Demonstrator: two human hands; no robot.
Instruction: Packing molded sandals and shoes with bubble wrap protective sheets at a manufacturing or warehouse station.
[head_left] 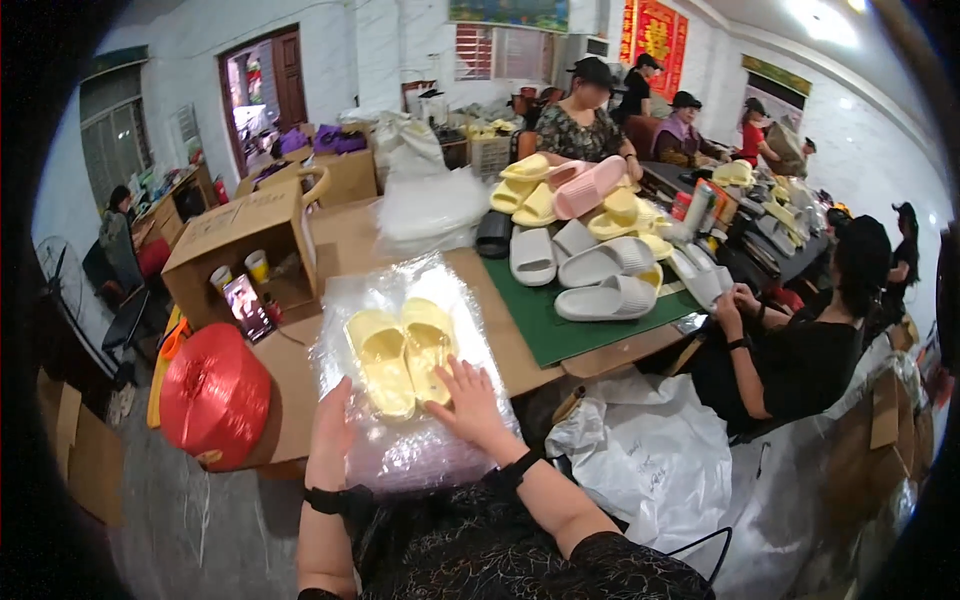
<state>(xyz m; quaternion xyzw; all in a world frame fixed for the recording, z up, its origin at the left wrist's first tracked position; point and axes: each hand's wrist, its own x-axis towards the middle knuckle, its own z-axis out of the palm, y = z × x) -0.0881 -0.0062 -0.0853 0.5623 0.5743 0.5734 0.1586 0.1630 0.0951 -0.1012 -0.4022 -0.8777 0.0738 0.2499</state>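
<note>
A pair of pale yellow slippers (402, 355) lies side by side on a stack of clear plastic bags (395, 300) on the brown table (500, 330) in front of me. My right hand (472, 400) rests flat, fingers spread, on the heel end of the right slipper. My left hand (332, 430) lies on the near left edge of the bag stack, close to the left slipper's heel, and seems to hold the plastic.
A big red spool of twine (213, 395) sits at the table's left corner. An open cardboard box (240, 250) stands behind it. A pile of yellow, pink and white slippers (585, 230) covers a green mat (560, 320). A seated person in black (800, 340) works at right; others sit farther back. A white sack (650, 450) lies below.
</note>
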